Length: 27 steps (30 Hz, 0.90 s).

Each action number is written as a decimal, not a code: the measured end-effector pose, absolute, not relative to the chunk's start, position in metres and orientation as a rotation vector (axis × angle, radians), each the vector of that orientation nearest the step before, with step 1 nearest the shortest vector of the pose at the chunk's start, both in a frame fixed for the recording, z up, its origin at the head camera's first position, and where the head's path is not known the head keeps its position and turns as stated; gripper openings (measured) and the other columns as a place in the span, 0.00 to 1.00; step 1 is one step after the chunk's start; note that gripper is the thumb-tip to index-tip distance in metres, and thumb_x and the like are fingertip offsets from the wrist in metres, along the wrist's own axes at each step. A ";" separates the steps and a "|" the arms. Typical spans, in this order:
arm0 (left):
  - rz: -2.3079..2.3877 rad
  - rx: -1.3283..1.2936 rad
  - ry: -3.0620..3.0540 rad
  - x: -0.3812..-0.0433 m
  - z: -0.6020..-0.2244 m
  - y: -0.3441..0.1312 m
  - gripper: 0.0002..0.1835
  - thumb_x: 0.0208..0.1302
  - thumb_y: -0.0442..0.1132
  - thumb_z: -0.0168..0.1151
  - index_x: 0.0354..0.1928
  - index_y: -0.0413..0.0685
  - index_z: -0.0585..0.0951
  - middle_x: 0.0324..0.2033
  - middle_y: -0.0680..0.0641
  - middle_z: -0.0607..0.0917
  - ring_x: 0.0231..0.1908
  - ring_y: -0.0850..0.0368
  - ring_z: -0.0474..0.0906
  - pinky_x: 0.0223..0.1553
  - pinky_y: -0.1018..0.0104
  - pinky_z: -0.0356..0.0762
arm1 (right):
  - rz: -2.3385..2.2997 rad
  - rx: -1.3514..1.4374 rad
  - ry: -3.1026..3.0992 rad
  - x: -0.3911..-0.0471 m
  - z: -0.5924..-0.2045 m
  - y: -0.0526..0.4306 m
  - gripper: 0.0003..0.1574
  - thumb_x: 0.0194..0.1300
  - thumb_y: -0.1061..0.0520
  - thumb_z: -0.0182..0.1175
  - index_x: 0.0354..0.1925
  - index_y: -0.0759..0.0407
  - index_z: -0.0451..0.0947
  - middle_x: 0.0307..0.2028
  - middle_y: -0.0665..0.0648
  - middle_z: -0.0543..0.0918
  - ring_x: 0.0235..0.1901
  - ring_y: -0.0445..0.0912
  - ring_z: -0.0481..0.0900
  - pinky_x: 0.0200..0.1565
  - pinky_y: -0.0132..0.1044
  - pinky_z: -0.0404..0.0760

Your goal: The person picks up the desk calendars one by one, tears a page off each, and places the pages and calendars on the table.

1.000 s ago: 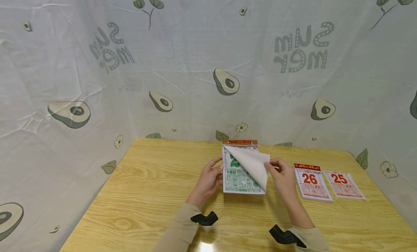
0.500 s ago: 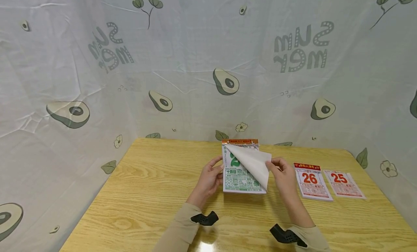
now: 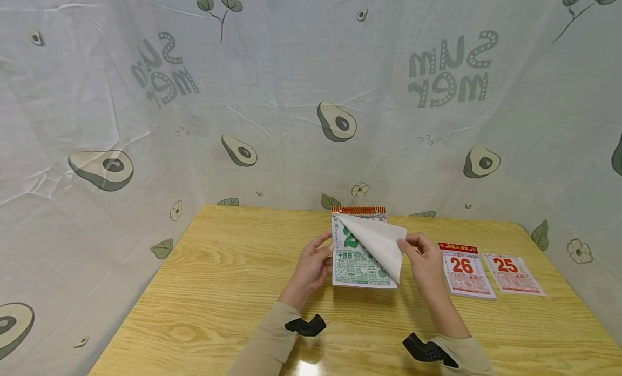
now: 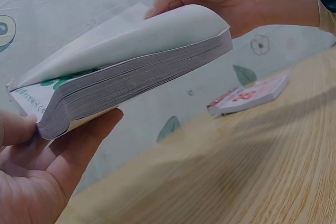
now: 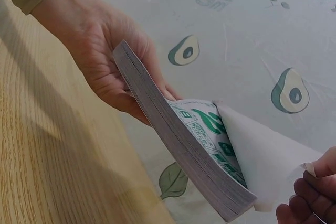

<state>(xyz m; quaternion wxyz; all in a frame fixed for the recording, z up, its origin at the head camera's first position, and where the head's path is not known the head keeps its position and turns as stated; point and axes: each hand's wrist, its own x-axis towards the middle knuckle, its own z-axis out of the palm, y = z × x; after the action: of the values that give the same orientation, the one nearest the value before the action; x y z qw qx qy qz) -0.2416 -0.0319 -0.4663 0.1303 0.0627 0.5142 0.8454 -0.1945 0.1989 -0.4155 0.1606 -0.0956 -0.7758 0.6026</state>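
A thick tear-off calendar [image 3: 359,270] with green print and a red-and-gold header is held up off the table. My left hand [image 3: 313,262] grips its left edge, thumb on the front and fingers behind, as the left wrist view shows. The top sheet [image 3: 379,241] is peeled diagonally across the pad, its blank white back outward, and still joins the pad near the top left. My right hand [image 3: 424,260] pinches that sheet's corner between thumb and fingers, seen in the right wrist view beside the sheet [image 5: 268,161]. Part of a large green numeral shows beneath the fold.
To the right on the wooden table [image 3: 218,289] lies a smaller calendar pad [image 3: 466,273] reading 26 under a red header. Beside it is a loose sheet [image 3: 514,276] reading 25. A pale curtain [image 3: 291,84] printed with avocados hangs behind and around the table.
My right hand has drawn the pinched corner very slightly further right and up. The left hand's hold on the calendar looks the same.
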 end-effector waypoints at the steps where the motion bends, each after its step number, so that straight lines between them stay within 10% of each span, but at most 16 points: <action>1: 2.456 0.182 1.494 -0.242 -0.467 -0.032 0.23 0.75 0.31 0.45 0.69 0.45 0.66 0.43 0.47 0.88 0.34 0.59 0.87 0.33 0.63 0.84 | 1.723 -0.276 -2.215 -0.195 -0.416 0.199 0.17 0.69 0.52 0.60 0.43 0.67 0.78 0.32 0.37 0.75 0.42 0.35 0.71 0.44 0.23 0.71; 27: 2.469 0.137 1.505 -0.242 -0.464 -0.030 0.22 0.74 0.31 0.46 0.68 0.44 0.67 0.41 0.46 0.88 0.33 0.59 0.87 0.32 0.65 0.83 | 1.809 -0.313 -2.122 -0.193 -0.414 0.199 0.17 0.68 0.52 0.61 0.43 0.67 0.77 0.32 0.39 0.75 0.40 0.37 0.71 0.43 0.22 0.72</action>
<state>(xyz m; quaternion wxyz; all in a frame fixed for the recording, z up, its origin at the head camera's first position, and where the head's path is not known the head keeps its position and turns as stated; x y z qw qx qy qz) -0.2416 -0.0303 -0.4644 0.1230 0.0471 0.5159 0.8465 -0.1929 0.1990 -0.4138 0.1668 -0.1100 -0.7456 0.6357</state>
